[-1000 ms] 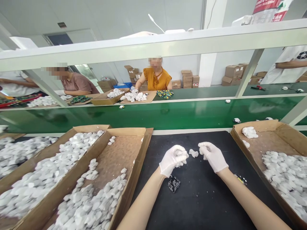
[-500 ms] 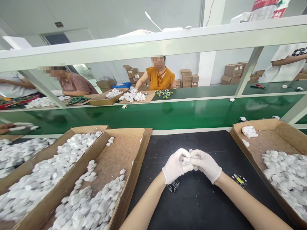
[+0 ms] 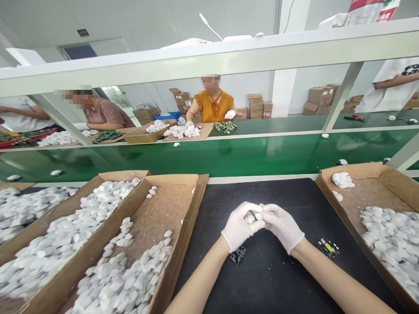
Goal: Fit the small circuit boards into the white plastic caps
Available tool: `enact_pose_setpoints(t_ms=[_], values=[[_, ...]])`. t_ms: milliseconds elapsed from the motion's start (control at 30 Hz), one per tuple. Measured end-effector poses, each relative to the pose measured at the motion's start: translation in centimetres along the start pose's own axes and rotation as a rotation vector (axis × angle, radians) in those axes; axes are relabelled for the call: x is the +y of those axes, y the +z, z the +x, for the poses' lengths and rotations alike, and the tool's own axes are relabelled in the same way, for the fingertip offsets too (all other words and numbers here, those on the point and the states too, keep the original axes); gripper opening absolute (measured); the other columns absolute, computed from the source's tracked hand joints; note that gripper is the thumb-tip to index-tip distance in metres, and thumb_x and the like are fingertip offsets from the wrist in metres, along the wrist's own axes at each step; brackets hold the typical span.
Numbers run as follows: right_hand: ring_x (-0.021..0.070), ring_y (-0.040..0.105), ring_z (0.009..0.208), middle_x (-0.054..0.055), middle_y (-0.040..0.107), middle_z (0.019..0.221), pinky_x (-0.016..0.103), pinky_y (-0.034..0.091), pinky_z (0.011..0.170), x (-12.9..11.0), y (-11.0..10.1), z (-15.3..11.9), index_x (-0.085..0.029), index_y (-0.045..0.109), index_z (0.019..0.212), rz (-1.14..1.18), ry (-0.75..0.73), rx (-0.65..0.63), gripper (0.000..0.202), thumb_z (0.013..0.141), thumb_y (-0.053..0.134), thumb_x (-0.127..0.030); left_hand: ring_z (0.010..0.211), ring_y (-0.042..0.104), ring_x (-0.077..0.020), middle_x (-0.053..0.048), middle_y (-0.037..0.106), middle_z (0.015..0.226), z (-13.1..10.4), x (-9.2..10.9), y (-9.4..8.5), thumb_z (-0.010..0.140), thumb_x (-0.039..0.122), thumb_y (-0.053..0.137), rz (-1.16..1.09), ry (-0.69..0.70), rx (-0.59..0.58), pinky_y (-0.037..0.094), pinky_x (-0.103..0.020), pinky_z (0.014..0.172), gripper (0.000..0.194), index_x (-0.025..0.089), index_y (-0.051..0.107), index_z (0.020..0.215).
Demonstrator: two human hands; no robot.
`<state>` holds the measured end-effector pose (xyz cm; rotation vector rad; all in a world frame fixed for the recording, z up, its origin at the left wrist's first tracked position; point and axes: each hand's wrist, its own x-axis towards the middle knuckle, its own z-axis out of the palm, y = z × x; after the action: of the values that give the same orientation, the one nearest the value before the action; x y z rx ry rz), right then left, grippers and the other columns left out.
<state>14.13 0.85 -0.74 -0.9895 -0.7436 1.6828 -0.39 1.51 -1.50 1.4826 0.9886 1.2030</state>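
Note:
Both my hands wear white gloves and meet over the black mat (image 3: 268, 288). My left hand (image 3: 240, 224) is closed around a small white plastic piece (image 3: 249, 219), its thumb and fingertips pinching it. My right hand (image 3: 284, 227) grips the same piece from the other side; its fingers hide part of it. Just below my left wrist lies a dark circuit board (image 3: 238, 254). To the right of my right hand another circuit board (image 3: 327, 247) with a yellow component rests on the mat.
Cardboard trays (image 3: 193, 209) of white plastic pieces (image 3: 131, 270) stand at left; another tray (image 3: 334, 213) is at right. Beyond the mat runs a green conveyor belt (image 3: 229, 159) carrying small assemblies. A co-worker in orange (image 3: 212, 107) sits opposite, below a metal shelf frame (image 3: 196, 61).
The assemblies on the belt have shifted right. The opposite co-worker has raised a gloved hand, and the hand at far left has left the view. My fingers have shifted slightly around the piece.

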Motion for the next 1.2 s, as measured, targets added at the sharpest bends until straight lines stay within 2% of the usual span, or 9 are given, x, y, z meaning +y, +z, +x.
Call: enact_pose_setpoints(t_ms=[133,300,367,533,667,800,900,1033,1200], values=[[0.0166,0.061,0.068,0.001,0.063,0.068,0.033,0.051,0.07,0.4,-0.1,0.1,-0.017,0.058,0.073,-0.153,-0.098,0.046,0.037,0.049,0.082,-0.031,0.051,0.044,-0.0082,-0.002,0.062,0.072,-0.1,0.4,0.2,0.061,0.02,0.069,0.12,0.069,0.063,0.041,-0.024,0.054,0.012,0.019,0.067,0.073],[0.019,0.062,0.079,0.005,0.066,0.084,0.035,0.048,0.079,0.8,-1.1,0.2,-0.019,0.061,0.079,-0.571,-0.475,0.102,0.022,0.066,0.07,-0.034,0.046,0.04,-0.0068,0.001,0.06,0.06,0.0,0.4,0.4,0.058,0.017,0.07,0.026,-0.015,0.132,0.042,-0.024,0.052,0.01,0.017,0.067,0.068],[0.0193,0.062,0.081,0.006,0.065,0.088,0.035,0.047,0.082,1.0,-1.2,0.1,-0.02,0.061,0.081,-0.67,-0.548,0.108,0.018,0.071,0.066,-0.033,0.045,0.04,-0.0065,0.002,0.057,0.055,0.0,0.3,0.5,0.056,0.019,0.072,-0.037,-0.07,0.133,0.039,-0.022,0.047,0.012,0.016,0.067,0.067],[0.0183,0.062,0.076,0.004,0.064,0.082,0.032,0.05,0.074,1.1,-1.1,0.4,-0.019,0.057,0.081,-0.395,-0.446,0.052,0.026,0.067,0.071,-0.036,0.038,0.043,-0.0055,0.0,0.057,0.053,0.0,0.3,0.1,0.059,0.037,0.074,-0.154,-0.225,0.05,0.033,-0.018,0.034,0.03,0.012,0.067,0.073],[0.0171,0.061,0.075,0.004,0.064,0.082,0.032,0.048,0.075,1.0,-1.3,0.6,-0.019,0.059,0.08,-0.373,-0.464,0.036,0.023,0.067,0.072,-0.033,0.038,0.047,-0.0051,-0.003,0.062,0.062,0.2,0.5,-0.3,0.06,0.044,0.072,-0.195,-0.321,-0.054,0.034,-0.016,0.032,0.037,0.011,0.067,0.077],[0.0166,0.061,0.076,0.004,0.064,0.081,0.033,0.047,0.078,0.6,-1.4,0.7,-0.019,0.058,0.08,-0.331,-0.449,0.06,0.025,0.065,0.074,-0.031,0.04,0.049,-0.0053,-0.003,0.063,0.065,0.3,0.1,-0.5,0.061,0.042,0.072,-0.203,-0.303,-0.064,0.038,-0.016,0.035,0.036,0.011,0.066,0.078],[0.0162,0.061,0.074,0.003,0.064,0.078,0.033,0.047,0.076,0.2,-1.1,0.6,-0.018,0.057,0.081,-0.222,-0.308,0.066,0.033,0.061,0.075,-0.036,0.041,0.049,-0.0055,-0.001,0.062,0.063,0.4,-0.6,-0.5,0.06,0.04,0.074,-0.186,-0.268,-0.05,0.039,-0.017,0.036,0.036,0.012,0.065,0.08],[0.0119,0.058,0.065,-0.001,0.062,0.075,0.028,0.047,0.067,-0.1,-0.5,0.4,-0.019,0.053,0.091,-0.143,-0.124,-0.042,0.04,0.063,0.074,-0.038,0.04,0.045,-0.0052,0.002,0.056,0.055,0.3,-1.0,-0.3,0.058,0.036,0.075,-0.153,-0.225,-0.04,0.036,-0.017,0.035,0.033,0.013,0.065,0.079],[0.0098,0.051,0.053,-0.004,0.055,0.06,0.025,0.042,0.054,-0.1,-0.5,0.5,-0.017,0.051,0.093,-0.253,-0.174,-0.051,0.041,0.064,0.073,-0.036,0.041,0.044,-0.0058,0.002,0.054,0.056,0.2,-0.3,-0.1,0.059,0.036,0.073,-0.059,-0.196,-0.01,0.036,-0.019,0.037,0.03,0.012,0.064,0.075]])
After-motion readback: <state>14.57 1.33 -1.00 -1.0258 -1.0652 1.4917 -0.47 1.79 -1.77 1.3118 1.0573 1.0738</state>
